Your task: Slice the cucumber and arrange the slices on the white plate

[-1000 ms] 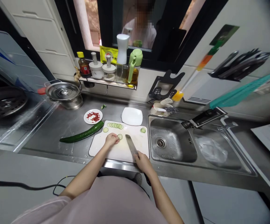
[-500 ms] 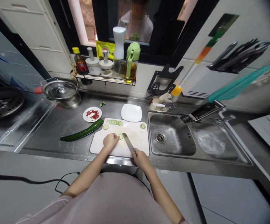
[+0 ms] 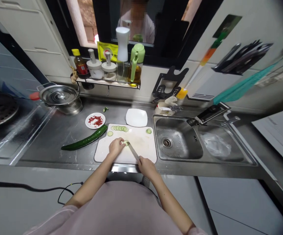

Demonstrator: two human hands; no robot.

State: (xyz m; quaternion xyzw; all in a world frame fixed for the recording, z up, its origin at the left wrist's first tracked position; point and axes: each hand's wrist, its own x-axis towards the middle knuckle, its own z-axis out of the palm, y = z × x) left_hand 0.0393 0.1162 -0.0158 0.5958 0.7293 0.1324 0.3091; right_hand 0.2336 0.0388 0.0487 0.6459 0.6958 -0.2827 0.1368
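My left hand (image 3: 116, 146) pinches the left edge of a cucumber slice (image 3: 126, 142) on the white cutting board (image 3: 141, 151). My right hand (image 3: 146, 166) is wrapped round the handle of a knife (image 3: 133, 152), whose tip touches the slice from the right. Behind them on the board lies an overlapping row of cucumber slices (image 3: 119, 128). One single slice (image 3: 110, 133) sits at the row's left, and a small pile of slices (image 3: 148, 131) is in the far right corner. A long cucumber (image 3: 85, 141) rests on the counter, its right end at the board.
Left of the board's far edge is a plate of chopped red pieces (image 3: 95, 120). A white dish (image 3: 136, 117) stands behind the board, and the sink (image 3: 180, 140) adjoins on the right. A lidded pot (image 3: 69, 102) stands at the back left, below a condiment shelf (image 3: 112, 81).
The knife has come down and left, so its tip now meets the slice. My left hand stays at the slice. The whole view has shifted slightly.
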